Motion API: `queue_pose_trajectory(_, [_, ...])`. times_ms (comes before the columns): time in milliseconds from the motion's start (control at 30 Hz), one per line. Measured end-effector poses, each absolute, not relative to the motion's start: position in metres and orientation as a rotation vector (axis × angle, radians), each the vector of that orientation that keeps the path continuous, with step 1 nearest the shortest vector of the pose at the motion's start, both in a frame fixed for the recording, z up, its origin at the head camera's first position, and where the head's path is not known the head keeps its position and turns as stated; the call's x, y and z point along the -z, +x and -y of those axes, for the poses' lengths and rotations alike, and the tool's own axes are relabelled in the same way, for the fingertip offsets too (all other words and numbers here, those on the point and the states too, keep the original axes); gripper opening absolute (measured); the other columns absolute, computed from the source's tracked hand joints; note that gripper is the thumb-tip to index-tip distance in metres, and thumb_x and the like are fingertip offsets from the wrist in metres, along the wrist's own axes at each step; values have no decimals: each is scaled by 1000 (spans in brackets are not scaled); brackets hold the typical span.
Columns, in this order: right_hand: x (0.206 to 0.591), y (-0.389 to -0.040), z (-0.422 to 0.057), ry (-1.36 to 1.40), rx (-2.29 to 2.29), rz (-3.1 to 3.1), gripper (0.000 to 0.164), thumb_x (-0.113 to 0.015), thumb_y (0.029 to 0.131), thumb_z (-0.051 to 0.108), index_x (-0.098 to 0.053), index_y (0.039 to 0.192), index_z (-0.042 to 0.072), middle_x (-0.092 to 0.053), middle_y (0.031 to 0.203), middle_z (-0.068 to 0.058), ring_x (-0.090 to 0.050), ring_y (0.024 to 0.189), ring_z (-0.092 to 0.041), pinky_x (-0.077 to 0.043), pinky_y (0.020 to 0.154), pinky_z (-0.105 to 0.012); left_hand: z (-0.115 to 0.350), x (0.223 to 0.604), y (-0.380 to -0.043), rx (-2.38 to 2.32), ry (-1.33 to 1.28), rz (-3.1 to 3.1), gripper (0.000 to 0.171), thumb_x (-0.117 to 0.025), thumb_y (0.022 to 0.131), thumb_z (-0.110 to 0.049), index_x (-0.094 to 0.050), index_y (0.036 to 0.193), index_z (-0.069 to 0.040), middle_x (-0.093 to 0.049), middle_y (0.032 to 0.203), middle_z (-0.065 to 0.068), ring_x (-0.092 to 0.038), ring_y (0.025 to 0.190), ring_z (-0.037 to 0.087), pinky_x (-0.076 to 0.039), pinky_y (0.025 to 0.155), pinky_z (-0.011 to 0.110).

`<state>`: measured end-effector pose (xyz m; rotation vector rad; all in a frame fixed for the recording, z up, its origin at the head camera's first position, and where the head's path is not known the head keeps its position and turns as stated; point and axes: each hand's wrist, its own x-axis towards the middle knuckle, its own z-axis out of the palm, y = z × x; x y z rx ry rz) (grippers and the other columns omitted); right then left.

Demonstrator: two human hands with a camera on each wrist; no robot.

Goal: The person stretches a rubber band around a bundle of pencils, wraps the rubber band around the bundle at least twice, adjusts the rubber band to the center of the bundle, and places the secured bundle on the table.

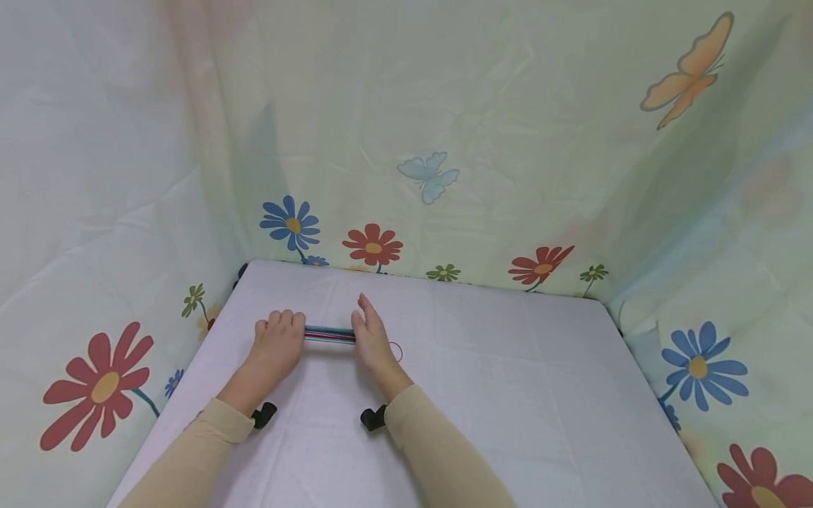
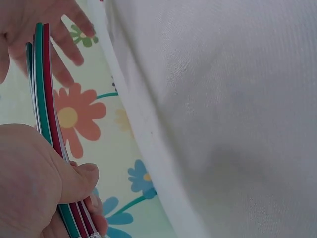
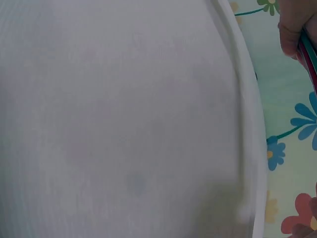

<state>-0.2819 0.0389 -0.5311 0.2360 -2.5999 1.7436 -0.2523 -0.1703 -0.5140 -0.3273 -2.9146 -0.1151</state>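
Observation:
My left hand grips a bundle of slim green, red and dark sticks with pale edges, its thumb across them in the left wrist view. The bundle is held level above the table, and its free ends point to the right. At those ends my right hand is upright with straight fingers, its palm facing the sticks. Spread fingers of this hand show behind the bundle in the left wrist view. A thin red loop, like a rubber band, shows beside the right hand, partly hidden by it.
A white cloth covers the table. Flowered curtains hang behind it and along both sides. Black camera mounts stick out at both wrists.

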Motion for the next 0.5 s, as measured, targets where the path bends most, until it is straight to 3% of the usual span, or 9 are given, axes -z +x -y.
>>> queue_pose_trajectory(233, [526, -276, -60, 303, -1195, 2814, 64, -45, 112, 41, -31, 169, 15, -40, 170, -19, -29, 161, -42, -20, 126, -72, 178, 516, -251, 134, -315, 2902, 11, -62, 105, -6, -54, 109, 2, -57, 98, 19, -52, 95, 37, -47, 83, 58])
queue_pose_trajectory(500, [532, -264, -82, 279, -639, 2933, 61, -57, 110, 40, -39, 162, 15, -46, 159, -15, -37, 151, -39, -25, 121, -66, 187, 513, -249, 167, -292, 2929, 9, -59, 106, -5, -54, 108, 3, -57, 98, 20, -52, 94, 37, -46, 84, 59])
